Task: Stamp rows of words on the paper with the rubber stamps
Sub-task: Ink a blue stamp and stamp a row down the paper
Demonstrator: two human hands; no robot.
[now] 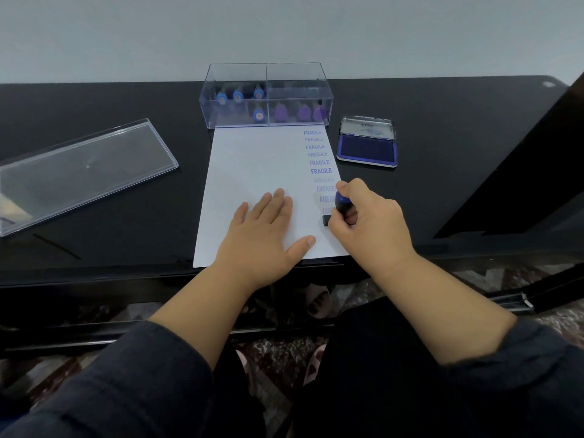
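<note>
A white sheet of paper (252,172) lies on the black table, with a column of blue FRAGILE and AMENDED prints down its right side. My left hand (262,235) lies flat on the lower middle of the sheet, fingers straight. My right hand (373,222) grips a blue-handled rubber stamp (340,206) at the sheet's right edge, just below the last AMENDED print. The stamp's dark base is at the paper; whether it touches cannot be told. An open blue ink pad (366,151) sits to the right of the sheet.
A clear plastic box (267,96) with several more blue and purple stamps stands behind the paper against the wall. Its clear lid (85,172) lies on the table at the left. The table's front edge runs just below the sheet.
</note>
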